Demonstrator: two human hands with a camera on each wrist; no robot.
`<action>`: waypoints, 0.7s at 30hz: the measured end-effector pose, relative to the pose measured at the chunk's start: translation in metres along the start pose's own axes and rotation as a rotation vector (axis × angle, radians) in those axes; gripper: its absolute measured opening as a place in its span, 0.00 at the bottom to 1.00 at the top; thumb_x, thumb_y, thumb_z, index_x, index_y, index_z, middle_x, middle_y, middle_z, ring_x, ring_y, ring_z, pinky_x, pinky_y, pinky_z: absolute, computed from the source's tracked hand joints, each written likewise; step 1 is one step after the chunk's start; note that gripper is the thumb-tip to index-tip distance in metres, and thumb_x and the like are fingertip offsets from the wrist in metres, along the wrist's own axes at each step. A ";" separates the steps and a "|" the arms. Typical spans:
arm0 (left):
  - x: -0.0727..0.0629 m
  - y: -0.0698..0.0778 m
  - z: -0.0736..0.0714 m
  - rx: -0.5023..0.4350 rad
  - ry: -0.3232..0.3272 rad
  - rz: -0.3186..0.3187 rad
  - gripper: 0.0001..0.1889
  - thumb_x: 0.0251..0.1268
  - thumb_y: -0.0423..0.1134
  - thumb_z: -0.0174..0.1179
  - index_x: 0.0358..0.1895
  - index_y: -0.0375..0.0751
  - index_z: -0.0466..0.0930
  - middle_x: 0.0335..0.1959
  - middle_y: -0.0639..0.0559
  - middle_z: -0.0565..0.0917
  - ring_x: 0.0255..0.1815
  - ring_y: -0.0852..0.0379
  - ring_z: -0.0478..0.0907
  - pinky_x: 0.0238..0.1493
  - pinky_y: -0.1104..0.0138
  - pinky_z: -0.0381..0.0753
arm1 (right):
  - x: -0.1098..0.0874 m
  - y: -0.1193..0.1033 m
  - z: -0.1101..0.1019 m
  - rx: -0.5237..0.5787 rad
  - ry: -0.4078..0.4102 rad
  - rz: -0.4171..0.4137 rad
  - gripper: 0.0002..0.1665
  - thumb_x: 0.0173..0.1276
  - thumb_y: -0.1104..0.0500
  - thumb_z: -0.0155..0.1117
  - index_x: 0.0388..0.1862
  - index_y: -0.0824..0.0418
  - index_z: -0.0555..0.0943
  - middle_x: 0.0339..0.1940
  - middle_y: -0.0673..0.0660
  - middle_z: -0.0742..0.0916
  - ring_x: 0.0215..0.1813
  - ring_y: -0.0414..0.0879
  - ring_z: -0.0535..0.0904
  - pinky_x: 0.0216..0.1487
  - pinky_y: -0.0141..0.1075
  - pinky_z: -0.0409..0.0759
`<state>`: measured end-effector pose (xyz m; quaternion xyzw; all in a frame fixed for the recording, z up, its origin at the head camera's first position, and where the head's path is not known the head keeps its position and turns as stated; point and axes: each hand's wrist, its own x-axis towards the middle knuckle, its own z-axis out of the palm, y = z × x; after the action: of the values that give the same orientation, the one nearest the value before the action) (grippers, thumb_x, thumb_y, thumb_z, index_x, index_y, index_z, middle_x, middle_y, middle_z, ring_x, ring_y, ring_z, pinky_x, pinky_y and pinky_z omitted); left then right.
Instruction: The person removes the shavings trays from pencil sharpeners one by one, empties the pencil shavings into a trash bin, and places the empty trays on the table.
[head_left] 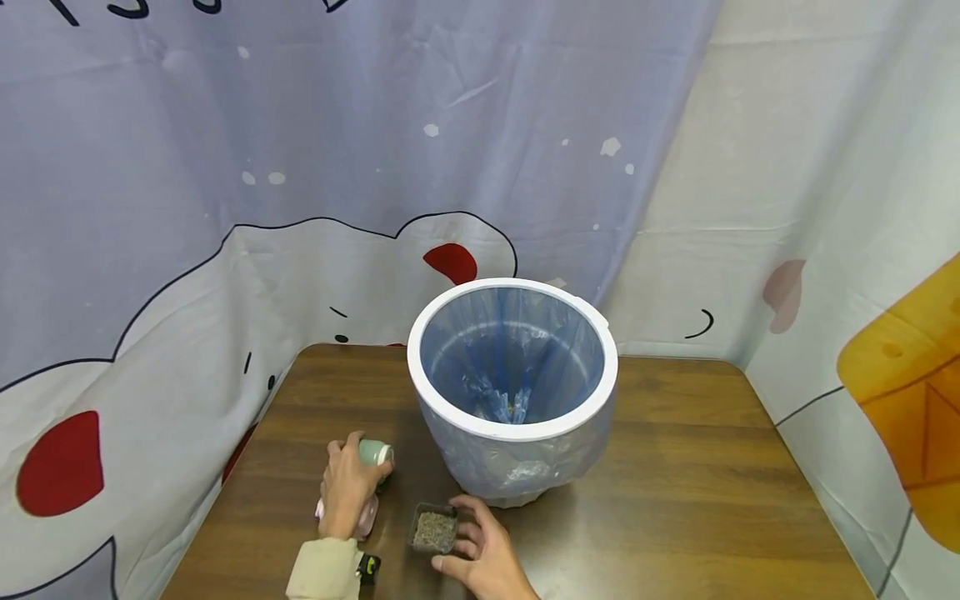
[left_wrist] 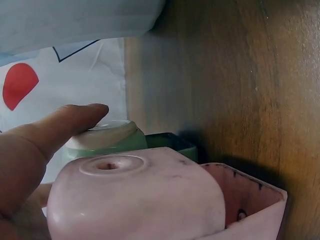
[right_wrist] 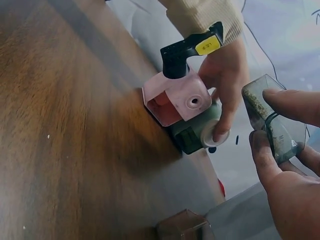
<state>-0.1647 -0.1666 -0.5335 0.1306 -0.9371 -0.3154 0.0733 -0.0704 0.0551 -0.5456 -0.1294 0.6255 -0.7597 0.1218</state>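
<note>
My left hand (head_left: 348,483) grips a green pencil sharpener (head_left: 371,452), the thumb on its pale round front. Beside it, partly hidden under the hand, is a pink pencil sharpener (left_wrist: 140,195); its pencil hole and hollow drawer slot (right_wrist: 165,107) face the right wrist camera. The green one also shows a dark drawer opening (right_wrist: 189,141). My right hand (head_left: 483,557) holds a small see-through shavings box (right_wrist: 275,120) between thumb and fingers. Grainy grey-brown shavings (head_left: 435,530) lie in it.
A white-rimmed bin (head_left: 513,432) lined with a blue bag stands on the wooden table (head_left: 675,500), just beyond both hands. Another see-through brownish box (right_wrist: 185,225) shows at the bottom of the right wrist view. A printed curtain (head_left: 360,125) hangs behind the table.
</note>
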 end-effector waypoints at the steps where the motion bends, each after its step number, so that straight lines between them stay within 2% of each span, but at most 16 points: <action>1: 0.000 0.000 -0.001 0.002 -0.006 0.002 0.38 0.42 0.48 0.69 0.61 0.39 0.66 0.52 0.31 0.65 0.39 0.32 0.74 0.33 0.45 0.72 | 0.000 0.001 -0.001 0.001 -0.001 -0.006 0.41 0.47 0.70 0.70 0.60 0.59 0.64 0.53 0.68 0.73 0.44 0.50 0.80 0.42 0.35 0.79; 8: -0.001 -0.002 -0.001 0.005 -0.008 -0.003 0.39 0.42 0.47 0.69 0.61 0.39 0.66 0.52 0.31 0.65 0.40 0.32 0.74 0.33 0.44 0.72 | -0.003 0.000 -0.004 -0.015 -0.001 -0.032 0.41 0.47 0.70 0.70 0.61 0.61 0.64 0.54 0.70 0.72 0.44 0.49 0.79 0.42 0.35 0.79; 15: -0.001 -0.003 0.001 0.004 0.004 0.007 0.39 0.42 0.48 0.69 0.61 0.39 0.66 0.52 0.31 0.65 0.38 0.33 0.74 0.31 0.45 0.73 | -0.003 -0.002 -0.005 0.012 -0.010 -0.044 0.42 0.49 0.72 0.68 0.62 0.63 0.62 0.57 0.71 0.70 0.46 0.51 0.79 0.43 0.34 0.78; 21: -0.001 -0.004 0.000 0.008 -0.024 0.022 0.41 0.42 0.52 0.69 0.61 0.39 0.64 0.53 0.29 0.64 0.38 0.32 0.74 0.31 0.46 0.73 | -0.005 -0.002 -0.004 0.020 -0.010 -0.043 0.42 0.48 0.72 0.69 0.62 0.62 0.62 0.54 0.71 0.72 0.45 0.50 0.79 0.42 0.35 0.78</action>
<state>-0.1629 -0.1690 -0.5358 0.1166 -0.9405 -0.3124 0.0653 -0.0673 0.0610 -0.5443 -0.1454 0.6142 -0.7679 0.1097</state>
